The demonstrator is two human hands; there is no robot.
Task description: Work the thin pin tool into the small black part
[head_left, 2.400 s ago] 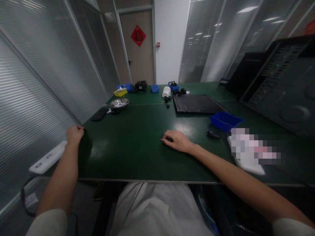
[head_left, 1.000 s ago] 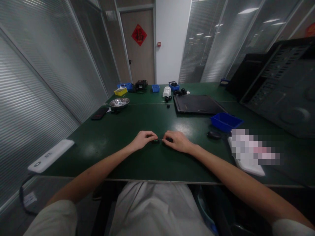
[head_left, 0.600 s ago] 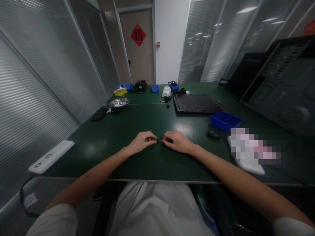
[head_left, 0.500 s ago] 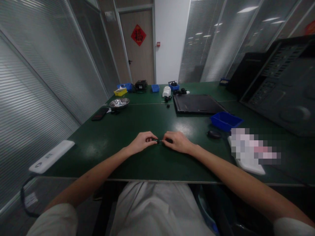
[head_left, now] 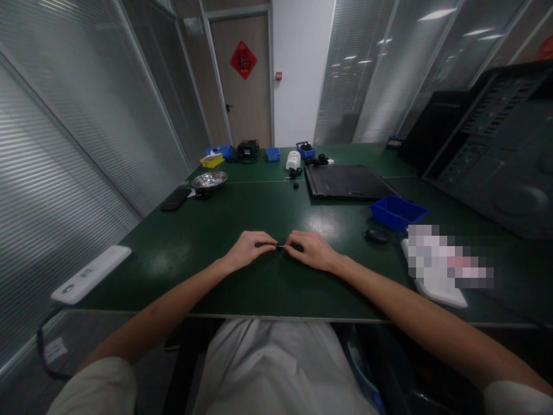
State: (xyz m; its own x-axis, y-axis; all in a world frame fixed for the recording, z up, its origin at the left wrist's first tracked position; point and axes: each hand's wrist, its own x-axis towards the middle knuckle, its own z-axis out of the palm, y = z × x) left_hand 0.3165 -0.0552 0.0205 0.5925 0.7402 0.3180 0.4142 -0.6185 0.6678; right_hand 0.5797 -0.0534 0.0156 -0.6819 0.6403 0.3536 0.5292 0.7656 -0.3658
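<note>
1. My left hand (head_left: 248,251), fingertips nearly together, pinches a small dark piece (head_left: 279,248) over the green bench (head_left: 242,288).
2. My right hand (head_left: 313,251), curled, grips a thin-tipped dark tool (head_left: 297,246) beside it.

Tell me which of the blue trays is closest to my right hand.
The large blue tray, just beyond the black mouse; the other blue trays all sit farther from your right hand.

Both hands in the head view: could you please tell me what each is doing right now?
Left hand: fingers closed on a small dark piece.
Right hand: fingers closed on a small dark object.
</note>
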